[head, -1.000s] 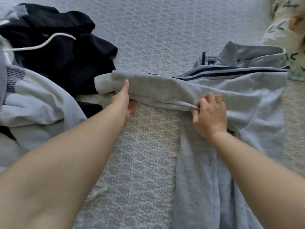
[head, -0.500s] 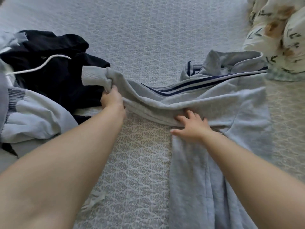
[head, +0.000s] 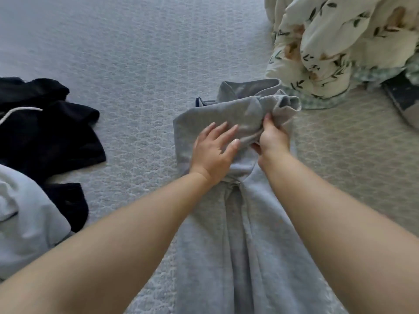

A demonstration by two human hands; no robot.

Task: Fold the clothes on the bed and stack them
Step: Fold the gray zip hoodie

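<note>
Pale blue garment [head: 25,223] and black hoodie [head: 45,132] heaped at left on the bed [head: 136,53]. Grey sweatshirt [head: 226,257] lies mid-bed; left hand [head: 215,150] flat on it, fingers straight; right hand [head: 273,138] pinches its folded-over sleeve [head: 267,109]. Floral duvet [head: 340,41] far right.

Single head-worn view, wide-angle, looking forward and down – close over the bed [head: 140,64], forearms reaching in from below

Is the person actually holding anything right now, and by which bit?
Yes. The right hand grips the light grey sweatshirt by its folded-over sleeve, near the ribbed cuff. The left hand only rests flat on it.
</note>
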